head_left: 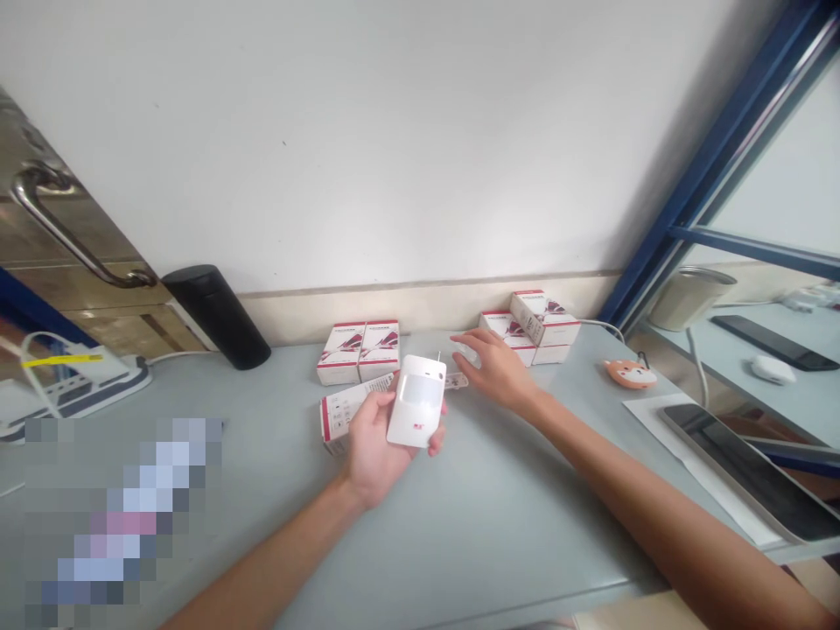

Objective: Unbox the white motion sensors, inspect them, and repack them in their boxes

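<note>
While the left hand (381, 451) curls its fingers around the white motion sensor (417, 404) at center, the right hand (497, 367) hovers half-open to its right; whether it grips anything, I cannot tell.

1 black bottle (220, 317) is near the wall (394, 149); 1 phone (748, 468) lies on white paper (647, 420).

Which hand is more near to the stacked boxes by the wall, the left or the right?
Right. The right hand is just left of the stacked boxes; the left hand is farther left and closer to the camera, holding the white device.
</note>
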A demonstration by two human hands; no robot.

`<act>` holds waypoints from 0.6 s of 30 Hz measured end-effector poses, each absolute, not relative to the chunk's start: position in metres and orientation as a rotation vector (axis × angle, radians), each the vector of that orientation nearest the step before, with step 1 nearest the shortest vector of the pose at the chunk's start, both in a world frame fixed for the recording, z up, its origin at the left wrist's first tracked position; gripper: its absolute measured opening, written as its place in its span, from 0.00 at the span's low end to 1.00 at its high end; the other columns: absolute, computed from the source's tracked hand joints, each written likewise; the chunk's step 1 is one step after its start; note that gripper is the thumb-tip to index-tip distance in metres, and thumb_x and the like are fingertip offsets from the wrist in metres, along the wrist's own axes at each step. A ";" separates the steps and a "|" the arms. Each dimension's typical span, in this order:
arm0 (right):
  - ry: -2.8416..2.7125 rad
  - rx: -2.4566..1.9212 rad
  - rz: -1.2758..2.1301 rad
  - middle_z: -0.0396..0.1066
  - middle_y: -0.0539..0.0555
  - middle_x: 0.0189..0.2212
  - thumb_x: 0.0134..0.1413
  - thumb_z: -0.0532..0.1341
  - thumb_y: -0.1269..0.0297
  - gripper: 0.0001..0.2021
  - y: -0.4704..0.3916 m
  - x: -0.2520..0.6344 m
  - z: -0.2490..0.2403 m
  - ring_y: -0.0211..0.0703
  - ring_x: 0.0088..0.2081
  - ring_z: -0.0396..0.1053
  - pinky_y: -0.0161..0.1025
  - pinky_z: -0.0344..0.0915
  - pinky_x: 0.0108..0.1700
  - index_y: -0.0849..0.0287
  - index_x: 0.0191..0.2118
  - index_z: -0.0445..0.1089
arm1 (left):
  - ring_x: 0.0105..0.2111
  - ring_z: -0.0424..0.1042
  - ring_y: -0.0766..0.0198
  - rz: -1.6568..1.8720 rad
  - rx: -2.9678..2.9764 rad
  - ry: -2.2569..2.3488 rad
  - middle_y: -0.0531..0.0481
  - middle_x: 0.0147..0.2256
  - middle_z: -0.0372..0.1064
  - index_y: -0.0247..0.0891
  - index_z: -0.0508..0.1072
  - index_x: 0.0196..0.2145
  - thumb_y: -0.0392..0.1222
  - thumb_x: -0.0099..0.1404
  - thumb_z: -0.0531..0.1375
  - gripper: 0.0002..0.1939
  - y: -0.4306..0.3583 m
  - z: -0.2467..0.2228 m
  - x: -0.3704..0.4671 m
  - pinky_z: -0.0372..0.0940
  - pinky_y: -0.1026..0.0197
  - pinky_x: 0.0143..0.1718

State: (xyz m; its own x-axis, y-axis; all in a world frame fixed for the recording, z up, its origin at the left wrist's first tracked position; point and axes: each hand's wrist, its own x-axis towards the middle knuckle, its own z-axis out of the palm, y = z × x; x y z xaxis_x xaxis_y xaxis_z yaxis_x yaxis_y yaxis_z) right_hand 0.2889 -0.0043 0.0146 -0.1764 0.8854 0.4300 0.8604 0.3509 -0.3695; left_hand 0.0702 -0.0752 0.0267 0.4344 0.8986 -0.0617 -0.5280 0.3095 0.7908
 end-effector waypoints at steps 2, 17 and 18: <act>-2.094 -1.646 0.013 0.76 0.60 0.52 0.67 0.63 0.61 0.14 0.014 0.290 0.016 0.56 0.54 0.72 0.48 0.69 0.51 0.55 0.55 0.77 | 0.25 0.71 0.53 1.017 0.791 0.559 0.36 0.39 0.76 0.32 0.71 0.46 0.46 0.71 0.47 0.18 -0.076 0.028 0.070 0.63 0.52 0.32; -2.242 -1.593 -0.225 0.75 0.61 0.53 0.70 0.60 0.66 0.12 0.048 0.280 0.013 0.57 0.54 0.68 0.51 0.65 0.55 0.57 0.51 0.79 | 0.26 0.70 0.54 1.045 0.760 0.533 0.37 0.38 0.74 0.32 0.73 0.44 0.45 0.70 0.48 0.18 -0.077 0.042 0.064 0.62 0.53 0.31; -2.236 -1.595 -0.218 0.76 0.61 0.50 0.70 0.59 0.66 0.11 0.050 0.281 0.013 0.57 0.53 0.69 0.50 0.65 0.54 0.57 0.48 0.80 | 0.26 0.70 0.54 1.039 0.761 0.538 0.37 0.38 0.74 0.32 0.73 0.44 0.45 0.71 0.48 0.18 -0.077 0.043 0.064 0.62 0.53 0.32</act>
